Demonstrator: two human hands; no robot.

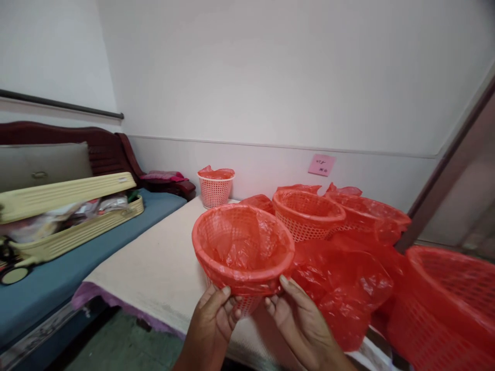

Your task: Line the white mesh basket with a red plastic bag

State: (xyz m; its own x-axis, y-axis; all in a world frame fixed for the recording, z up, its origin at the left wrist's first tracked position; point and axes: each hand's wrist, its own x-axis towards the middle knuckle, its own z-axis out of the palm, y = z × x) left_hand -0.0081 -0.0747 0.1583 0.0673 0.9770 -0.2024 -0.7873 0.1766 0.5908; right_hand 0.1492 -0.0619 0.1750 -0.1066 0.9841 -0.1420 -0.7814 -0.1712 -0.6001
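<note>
Lined basket at lower centre, gripped beneath by left hand and right hand, fingers curled on bag overhang. Risk: thin liner slipping off rim (loose bag crowding right).

We see a white wall with a pink paper note stuck low on it. On the left is a dark wooden sofa with a blue cushion. The floor looks green.
</note>
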